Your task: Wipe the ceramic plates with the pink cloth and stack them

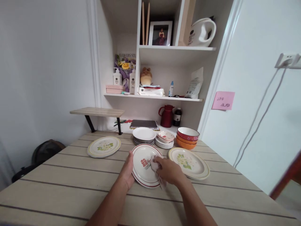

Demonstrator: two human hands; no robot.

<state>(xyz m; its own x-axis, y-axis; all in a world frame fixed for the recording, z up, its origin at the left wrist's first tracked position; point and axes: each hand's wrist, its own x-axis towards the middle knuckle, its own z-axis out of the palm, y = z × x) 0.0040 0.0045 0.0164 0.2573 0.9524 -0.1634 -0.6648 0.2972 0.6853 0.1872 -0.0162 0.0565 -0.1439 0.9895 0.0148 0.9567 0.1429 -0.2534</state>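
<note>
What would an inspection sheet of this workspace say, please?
Surface: pale slatted table.
Job's things: red-rimmed plate, tilted; cloth on its face.
Clutter: left floral plate, right floral plate, white plate stack, small dish stack, stacked bowls.
Grippers: left hand grips the plate's rim; right hand presses the cloth.
Cables: two cables hang from a wall socket.
Surroundings: stocked shelves, pink note.

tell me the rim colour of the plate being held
Red, on a white plate with a red centre mark; seen in the head view.
</note>
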